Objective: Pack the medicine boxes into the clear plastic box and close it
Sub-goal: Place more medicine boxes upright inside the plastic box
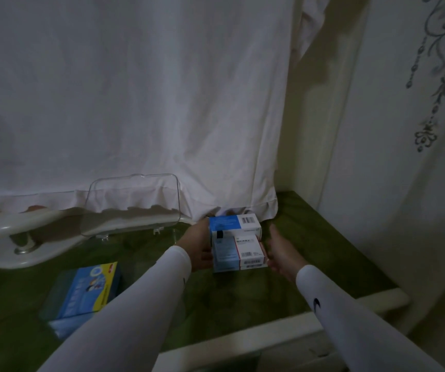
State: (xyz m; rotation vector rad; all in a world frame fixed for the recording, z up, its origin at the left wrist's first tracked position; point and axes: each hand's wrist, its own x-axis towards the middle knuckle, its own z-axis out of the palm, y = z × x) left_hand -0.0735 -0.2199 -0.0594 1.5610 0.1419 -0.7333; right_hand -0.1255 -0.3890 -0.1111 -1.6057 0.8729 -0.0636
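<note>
A stack of white and blue medicine boxes [238, 244] sits at the back of the green table top [243, 299]. My left hand [198, 248] grips its left side. On the other side, my right hand [279, 252] holds the stack, thumb at the front corner. The clear plastic box stands left of them, its lid [133, 202] raised upright against the white cloth. A blue and yellow medicine box [84, 289] lies flat in front of that lid; the dim light hides whether it lies inside the clear base.
A white oval plastic object [15, 224] lies at the back left. White cloth [135, 103] hangs behind the table. A patterned wall [417, 157] closes off the right side. The table's pale front edge [269, 336] runs along the lower right.
</note>
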